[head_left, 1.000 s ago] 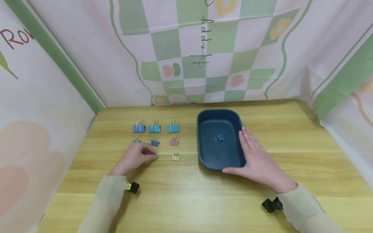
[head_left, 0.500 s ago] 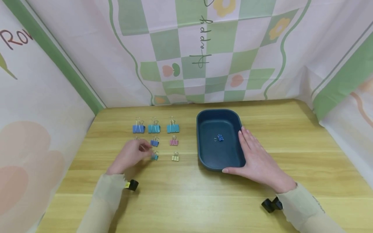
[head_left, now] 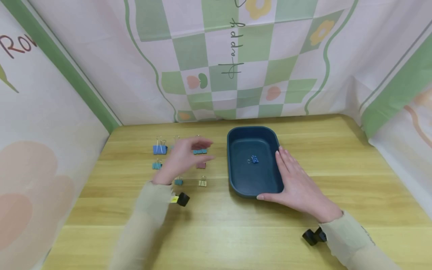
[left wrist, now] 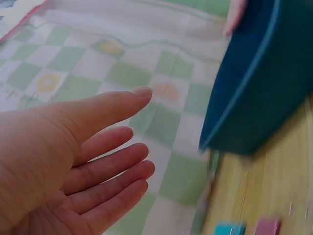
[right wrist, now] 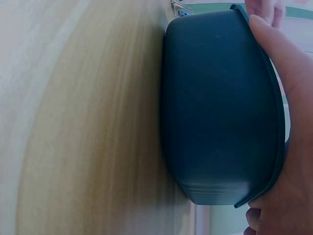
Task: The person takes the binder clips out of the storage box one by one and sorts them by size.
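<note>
My left hand hovers over the rows of binder clips, thumb and fingers spread apart with nothing between them. Beneath it, a pink binder clip and a large teal binder clip are partly covered; a medium blue one is hidden. My right hand rests against the near right corner of a dark blue tray, fingers straight along the right rim and thumb at the near edge. Inside the tray lies a small patterned blue binder clip.
A large blue binder clip stands at the back left, with a smaller teal binder clip in front. Nearer me are another small teal clip and a yellow clip. A checkered cloth hangs behind the wooden table.
My left hand let go of the small teal clip in the front row, leaving it on the table, then rose and moved right and away from me. The right hand and tray stayed put.
</note>
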`<state>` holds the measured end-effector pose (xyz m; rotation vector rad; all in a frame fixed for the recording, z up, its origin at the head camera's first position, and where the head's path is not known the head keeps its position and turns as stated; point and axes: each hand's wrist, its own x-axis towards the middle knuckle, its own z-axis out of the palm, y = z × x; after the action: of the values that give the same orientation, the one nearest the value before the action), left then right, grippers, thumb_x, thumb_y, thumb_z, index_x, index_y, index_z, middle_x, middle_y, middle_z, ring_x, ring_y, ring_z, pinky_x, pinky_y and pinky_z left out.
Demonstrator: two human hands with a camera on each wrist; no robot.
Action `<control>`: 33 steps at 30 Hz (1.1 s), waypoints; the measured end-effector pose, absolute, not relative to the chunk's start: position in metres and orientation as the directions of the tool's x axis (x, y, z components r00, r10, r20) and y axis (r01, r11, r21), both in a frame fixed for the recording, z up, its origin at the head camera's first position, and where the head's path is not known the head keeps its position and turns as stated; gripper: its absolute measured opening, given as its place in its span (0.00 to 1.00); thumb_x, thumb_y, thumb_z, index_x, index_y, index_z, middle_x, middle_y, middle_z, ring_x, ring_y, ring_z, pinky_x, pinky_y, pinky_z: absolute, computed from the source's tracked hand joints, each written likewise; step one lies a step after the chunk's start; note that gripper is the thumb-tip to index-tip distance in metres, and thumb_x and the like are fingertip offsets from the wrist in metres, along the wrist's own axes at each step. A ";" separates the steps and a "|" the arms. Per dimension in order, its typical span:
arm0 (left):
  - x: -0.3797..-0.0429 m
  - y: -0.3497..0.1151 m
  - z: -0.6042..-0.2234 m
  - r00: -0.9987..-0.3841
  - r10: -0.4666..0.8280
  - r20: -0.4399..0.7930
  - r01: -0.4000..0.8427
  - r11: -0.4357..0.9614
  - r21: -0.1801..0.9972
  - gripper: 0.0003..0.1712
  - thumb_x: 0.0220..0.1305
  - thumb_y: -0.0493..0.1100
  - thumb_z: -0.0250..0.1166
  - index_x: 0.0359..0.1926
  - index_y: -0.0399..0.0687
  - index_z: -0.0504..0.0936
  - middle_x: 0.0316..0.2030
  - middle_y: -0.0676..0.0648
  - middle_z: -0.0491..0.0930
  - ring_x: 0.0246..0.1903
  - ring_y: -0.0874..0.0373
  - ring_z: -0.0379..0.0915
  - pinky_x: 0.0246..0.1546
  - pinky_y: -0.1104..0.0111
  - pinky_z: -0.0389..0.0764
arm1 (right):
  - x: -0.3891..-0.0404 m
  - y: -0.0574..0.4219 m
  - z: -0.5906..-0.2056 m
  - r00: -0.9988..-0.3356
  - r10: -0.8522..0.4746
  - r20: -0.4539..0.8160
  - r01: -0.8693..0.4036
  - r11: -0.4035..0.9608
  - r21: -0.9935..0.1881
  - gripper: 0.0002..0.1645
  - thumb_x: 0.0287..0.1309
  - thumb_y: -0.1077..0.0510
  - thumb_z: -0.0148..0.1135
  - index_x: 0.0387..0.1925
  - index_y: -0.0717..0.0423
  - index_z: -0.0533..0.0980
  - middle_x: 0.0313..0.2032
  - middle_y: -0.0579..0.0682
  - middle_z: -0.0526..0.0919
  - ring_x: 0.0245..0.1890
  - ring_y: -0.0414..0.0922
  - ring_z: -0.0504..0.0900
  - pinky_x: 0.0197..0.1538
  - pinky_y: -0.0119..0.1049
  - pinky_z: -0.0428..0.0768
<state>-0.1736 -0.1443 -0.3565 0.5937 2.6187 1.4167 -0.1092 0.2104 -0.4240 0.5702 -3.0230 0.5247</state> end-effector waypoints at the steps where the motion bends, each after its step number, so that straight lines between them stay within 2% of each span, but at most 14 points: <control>1: -0.176 -0.137 -0.357 -0.917 0.390 0.084 0.278 0.475 0.835 0.24 0.60 0.48 0.77 0.57 0.53 0.84 0.52 0.54 0.83 0.53 0.59 0.79 0.41 0.61 0.86 | -0.109 0.210 -0.424 -0.934 -0.349 0.080 -0.356 0.878 -0.322 0.85 0.41 0.12 0.62 0.80 0.63 0.37 0.80 0.56 0.32 0.79 0.54 0.35 0.75 0.59 0.50; 4: -0.182 -0.117 -0.359 -0.907 0.412 0.089 0.294 0.467 0.834 0.25 0.58 0.48 0.79 0.57 0.53 0.84 0.53 0.53 0.83 0.54 0.59 0.78 0.41 0.64 0.86 | -0.110 0.210 -0.423 -0.934 -0.349 0.074 -0.354 0.878 -0.323 0.85 0.41 0.12 0.62 0.80 0.63 0.37 0.80 0.56 0.32 0.79 0.53 0.35 0.75 0.59 0.51; 8: -0.190 -0.091 -0.366 -0.873 0.471 0.123 0.358 0.449 0.818 0.30 0.56 0.50 0.80 0.58 0.50 0.83 0.54 0.52 0.83 0.55 0.57 0.78 0.56 0.69 0.77 | -0.110 0.210 -0.423 -0.935 -0.349 0.069 -0.352 0.877 -0.327 0.85 0.41 0.13 0.62 0.80 0.62 0.37 0.80 0.56 0.32 0.79 0.54 0.36 0.74 0.60 0.51; 13: -0.197 -0.061 -0.380 -0.831 0.547 0.104 0.366 0.396 0.842 0.36 0.54 0.47 0.81 0.63 0.45 0.79 0.56 0.49 0.81 0.58 0.51 0.76 0.60 0.63 0.75 | -0.110 0.211 -0.423 -0.934 -0.351 0.068 -0.353 0.879 -0.321 0.85 0.42 0.13 0.61 0.80 0.62 0.37 0.80 0.56 0.32 0.79 0.53 0.35 0.75 0.58 0.51; 19: -0.202 -0.030 -0.394 -0.815 0.576 0.067 0.393 0.463 0.794 0.40 0.53 0.49 0.82 0.65 0.44 0.77 0.61 0.47 0.79 0.59 0.59 0.74 0.61 0.68 0.74 | -0.109 0.212 -0.423 -0.929 -0.362 0.082 -0.368 0.873 -0.318 0.84 0.43 0.13 0.61 0.80 0.63 0.38 0.80 0.57 0.33 0.79 0.54 0.36 0.75 0.56 0.49; 23: -0.209 -0.012 -0.399 -0.802 0.596 0.043 0.427 0.520 0.740 0.40 0.53 0.48 0.82 0.65 0.41 0.77 0.61 0.46 0.79 0.59 0.58 0.74 0.59 0.72 0.74 | -0.108 0.211 -0.424 -0.931 -0.356 0.084 -0.364 0.876 -0.317 0.84 0.42 0.13 0.61 0.80 0.63 0.38 0.80 0.56 0.33 0.79 0.53 0.36 0.75 0.56 0.49; 28: -0.217 0.003 -0.401 -0.816 0.578 -0.012 0.446 0.643 0.622 0.38 0.53 0.48 0.82 0.63 0.40 0.79 0.57 0.46 0.81 0.57 0.59 0.76 0.56 0.74 0.75 | -0.108 0.212 -0.425 -0.932 -0.355 0.080 -0.361 0.873 -0.328 0.84 0.43 0.13 0.61 0.80 0.62 0.37 0.80 0.56 0.32 0.79 0.54 0.36 0.75 0.57 0.50; 33: -0.221 0.013 -0.401 -0.814 0.574 -0.087 0.471 0.741 0.478 0.35 0.56 0.50 0.80 0.62 0.42 0.81 0.55 0.47 0.82 0.53 0.58 0.77 0.54 0.72 0.77 | -0.110 0.214 -0.426 -0.934 -0.346 0.085 -0.354 0.873 -0.336 0.84 0.43 0.14 0.63 0.80 0.62 0.36 0.80 0.55 0.32 0.79 0.52 0.35 0.75 0.56 0.50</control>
<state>-0.2207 0.0128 -0.4008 0.8268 2.7131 0.6543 -0.1096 0.2139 -0.4258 0.5642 -3.0186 0.5486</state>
